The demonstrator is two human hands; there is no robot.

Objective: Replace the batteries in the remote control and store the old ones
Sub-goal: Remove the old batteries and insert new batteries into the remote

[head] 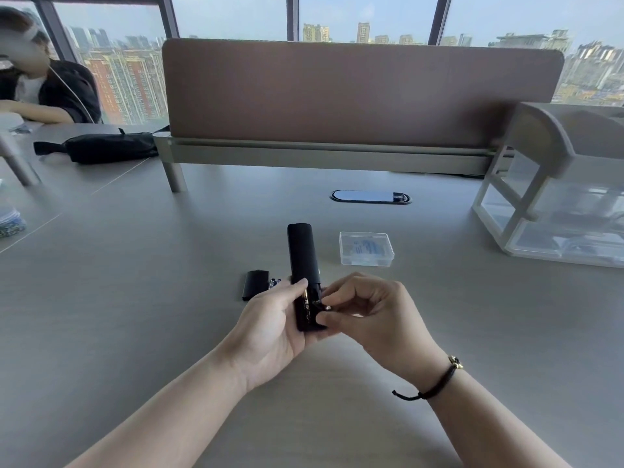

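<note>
While my left hand (270, 319) gripped the slim matte-black remote control (304, 265), my right hand (368, 315) pinched a small cylindrical battery (320, 304) at its open compartment.

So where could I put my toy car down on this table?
Bare tabletop lies left of the battery cover, and more lies right of the clear plastic box, before the drawer organiser. The strip behind the remote, up to the cable port, is free too. It is crowded around both hands.

Remote control (303, 265) in left hand (270, 319)
</note>
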